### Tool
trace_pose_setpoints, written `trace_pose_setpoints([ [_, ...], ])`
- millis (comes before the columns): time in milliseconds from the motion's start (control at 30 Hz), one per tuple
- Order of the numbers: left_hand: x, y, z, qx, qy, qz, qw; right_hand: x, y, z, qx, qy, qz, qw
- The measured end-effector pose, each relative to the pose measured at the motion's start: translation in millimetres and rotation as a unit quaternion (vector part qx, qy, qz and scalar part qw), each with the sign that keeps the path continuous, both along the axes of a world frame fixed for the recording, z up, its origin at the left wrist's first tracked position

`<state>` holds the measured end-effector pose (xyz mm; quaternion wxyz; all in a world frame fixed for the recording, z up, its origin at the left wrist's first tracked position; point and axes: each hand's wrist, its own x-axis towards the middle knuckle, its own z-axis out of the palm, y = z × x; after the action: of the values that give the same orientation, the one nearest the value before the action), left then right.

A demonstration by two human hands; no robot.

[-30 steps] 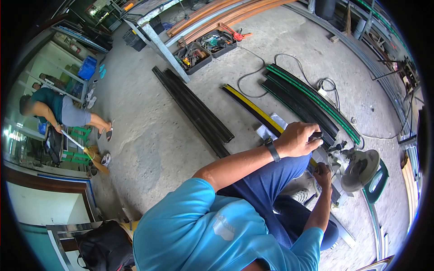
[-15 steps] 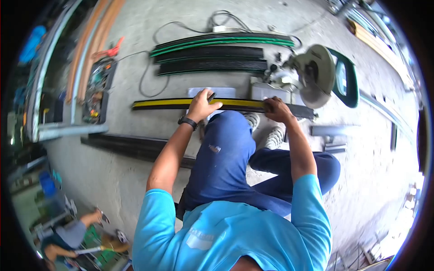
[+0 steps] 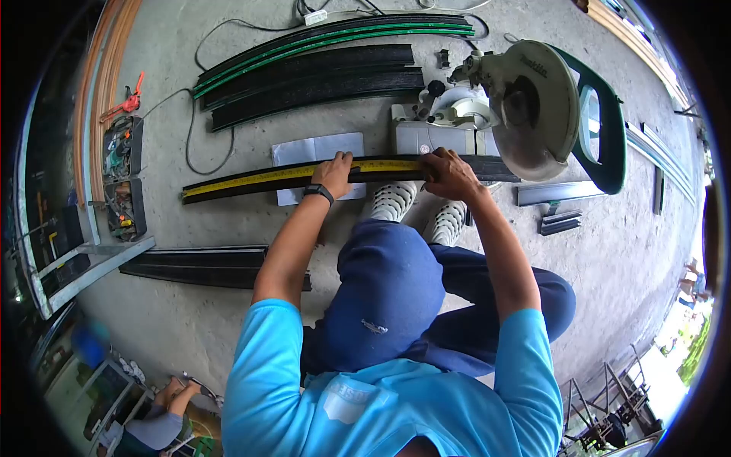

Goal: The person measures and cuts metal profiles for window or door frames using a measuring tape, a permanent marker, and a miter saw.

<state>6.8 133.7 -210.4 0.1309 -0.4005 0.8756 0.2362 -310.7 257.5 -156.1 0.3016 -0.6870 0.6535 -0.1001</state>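
Observation:
A long black profile (image 3: pixel 259 186) lies crosswise in front of my knees, with the yellow blade of a tape measure (image 3: pixel 387 165) stretched along it. My left hand (image 3: pixel 333 177) is closed over the profile and blade near their middle. Further right, my right hand (image 3: pixel 451 174) grips the tape measure where the yellow blade ends, against the profile; the case is hidden by the fingers. Under the profile, a folded white sheet of paper (image 3: pixel 295 153) lies on the floor. The profile's right end reaches the base of a miter saw (image 3: pixel 533 107).
Several black profiles (image 3: pixel 312 76), some green-edged, lie beyond the paper. Another dark profile (image 3: pixel 194 268) rests at left. Tool trays (image 3: pixel 124 209) stand beside a metal frame (image 3: pixel 99 263). Short metal pieces (image 3: pixel 560 221) lie at right. A cable (image 3: pixel 188 129) loops across the floor. Another person (image 3: pixel 164 419) sits lower left.
My view has shifted, bringing the saw and profile closer. The dark pen-like thing seen at my left fingers no longer shows clearly. Both hands stay on the profile and tape.

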Motion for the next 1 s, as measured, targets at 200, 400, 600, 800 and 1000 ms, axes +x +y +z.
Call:
trace_pose_setpoints([
  [200, 43.0, -10.2, 6.3, -0.012, 0.009, 0.04, 0.999, 4.4, 2.0, 29.4, 0.02, 0.017, 0.001, 1.0],
  [400, 82.2, -23.2, -7.0, -0.017, -0.026, 0.08, 0.996, -12.1, 14.1, 15.9, 0.033, 0.052, -0.003, 0.998],
  [600, 86.8, -20.8, -11.8, -0.005, -0.026, 0.09, 0.996, -33.0, 25.2, 12.1, 0.056, 0.093, -0.009, 0.994],
  [800, 91.0, -17.6, -19.1, -0.031, -0.011, 0.086, 0.996, -27.9, 15.6, 17.5, 0.088, 0.102, -0.015, 0.991],
  [1000, 87.8, -14.2, -16.7, -0.023, -0.014, 0.107, 0.994, -21.2, 11.1, 24.2, 0.106, 0.115, -0.028, 0.987],
])
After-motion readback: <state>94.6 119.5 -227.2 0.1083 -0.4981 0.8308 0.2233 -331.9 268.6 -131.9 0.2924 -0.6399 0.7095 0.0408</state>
